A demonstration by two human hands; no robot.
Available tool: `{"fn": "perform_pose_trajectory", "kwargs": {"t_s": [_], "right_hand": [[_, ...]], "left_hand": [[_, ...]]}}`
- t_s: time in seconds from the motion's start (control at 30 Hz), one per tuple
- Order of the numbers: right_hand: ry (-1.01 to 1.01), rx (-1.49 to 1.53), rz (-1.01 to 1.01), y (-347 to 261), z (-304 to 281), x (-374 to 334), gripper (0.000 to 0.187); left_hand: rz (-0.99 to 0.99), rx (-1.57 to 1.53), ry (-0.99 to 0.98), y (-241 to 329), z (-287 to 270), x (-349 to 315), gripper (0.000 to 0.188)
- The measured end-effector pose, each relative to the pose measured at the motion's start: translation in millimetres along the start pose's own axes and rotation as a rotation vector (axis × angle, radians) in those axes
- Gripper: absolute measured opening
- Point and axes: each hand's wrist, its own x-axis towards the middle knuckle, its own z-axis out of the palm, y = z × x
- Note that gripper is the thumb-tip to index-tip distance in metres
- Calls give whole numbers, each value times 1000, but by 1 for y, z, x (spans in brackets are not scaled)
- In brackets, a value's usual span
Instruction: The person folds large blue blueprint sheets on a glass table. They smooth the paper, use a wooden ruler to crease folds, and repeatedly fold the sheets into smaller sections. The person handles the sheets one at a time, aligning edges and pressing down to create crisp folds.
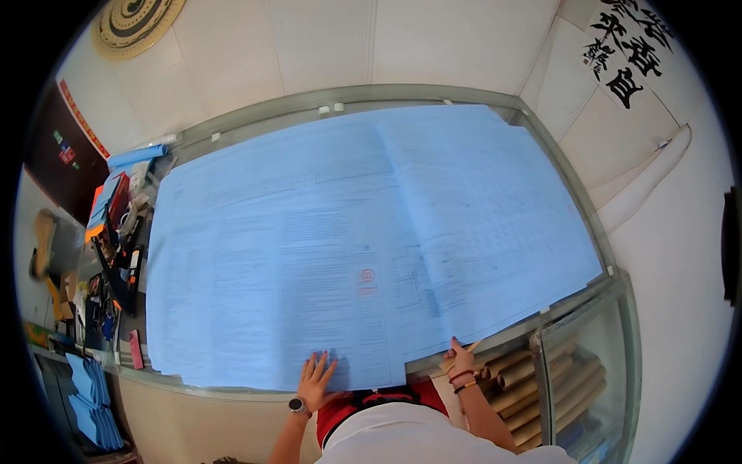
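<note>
Large blue printed sheets (255,255) cover most of the glass-topped counter (425,357), with line drawings, text and a red stamp mark on them. A raised crease runs from the far edge down the middle to the right portion. My left hand (314,381) lies flat on the near edge of the sheets, its fingers spread. At the near edge farther right, my right hand (461,359) is closed around a thin wooden strip (447,366). The strip's ends show on both sides of the fingers. My right index finger touches the sheet's edge.
Tools and small items (116,271) crowd the counter's left end, beside a blue roll (137,155). Folded blue sheets (94,402) rest at the lower left. Brown cardboard tubes (553,394) lie inside the glass case at the lower right. White walls border the far and right sides.
</note>
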Motion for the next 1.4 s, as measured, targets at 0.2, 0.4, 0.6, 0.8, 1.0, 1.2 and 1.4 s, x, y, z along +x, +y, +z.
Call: {"fn": "perform_pose_trajectory", "kwargs": {"t_s": [0.2,0.4,0.6,0.8,1.0,1.2,1.4], "right_hand": [[-71,14,-13,23,14,-22,14],[-32,-16,-21,46,44,-60,12],[135,-40,-248,7,13,-6,15],[95,-127,-227,-7,4,-24,25],[306,-226,-580,88,-15,-58,30],[-204,-321,-469,111,67,-122,20],[-297,-431,-156,95,112,-97,10]], "left_hand": [[55,-73,6,-21,-19,-10,91],[84,-125,-62,-30,-36,-21,97],[117,-119,-10,-33,-28,-19,94],[140,-142,23,-41,-7,-30,89],[120,-24,203,-40,-5,-23,61],[12,-227,316,-40,-32,-18,35],[-146,-540,365,-13,-70,-22,34]]}}
